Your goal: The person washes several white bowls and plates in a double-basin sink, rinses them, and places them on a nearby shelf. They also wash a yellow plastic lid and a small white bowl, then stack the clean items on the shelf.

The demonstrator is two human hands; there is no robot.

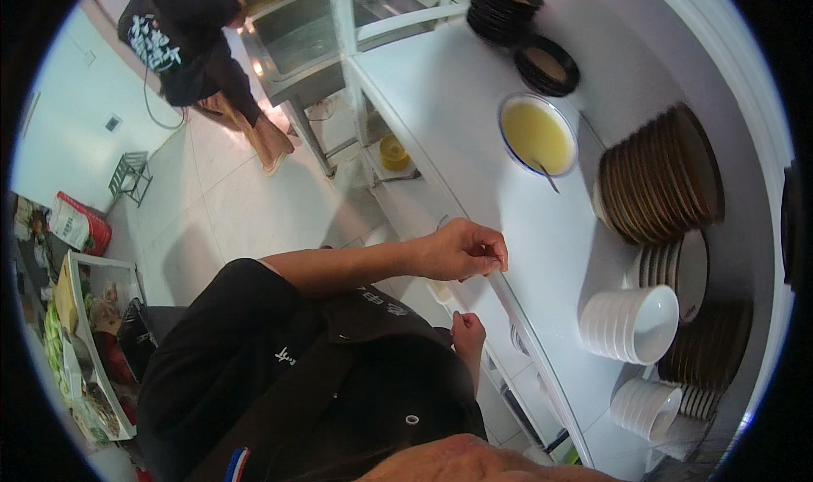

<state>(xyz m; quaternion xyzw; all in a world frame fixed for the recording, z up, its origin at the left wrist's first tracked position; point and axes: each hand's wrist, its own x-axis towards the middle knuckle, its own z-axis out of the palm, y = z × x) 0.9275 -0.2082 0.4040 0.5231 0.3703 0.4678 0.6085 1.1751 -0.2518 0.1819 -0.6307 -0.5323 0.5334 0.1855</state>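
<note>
Bent at the wrist, my left hand (pixel 469 251) is over the front edge of a white shelf (pixel 438 95), with its fingers curled and the fingertips close to the thumb; no object shows in it. Lower down, beside my dark shirt, my right hand (pixel 468 328) is loosely curled below the shelf edge, and nothing shows in it. On the shelf, beyond my left hand, stands a white bowl with a blue rim (pixel 575 155), holding yellow liquid (pixel 533 133) and a metal spoon (pixel 547 178).
Black bowls (pixel 505 9), brown-rimmed bowls (pixel 657 174) and white bowls (pixel 629 323) are stacked along the shelf's back. A steel sink (pixel 298 44) stands at the top, with a co-worker (pixel 184 44) in dark clothes near it. Food containers (pixel 101 349) are at the left.
</note>
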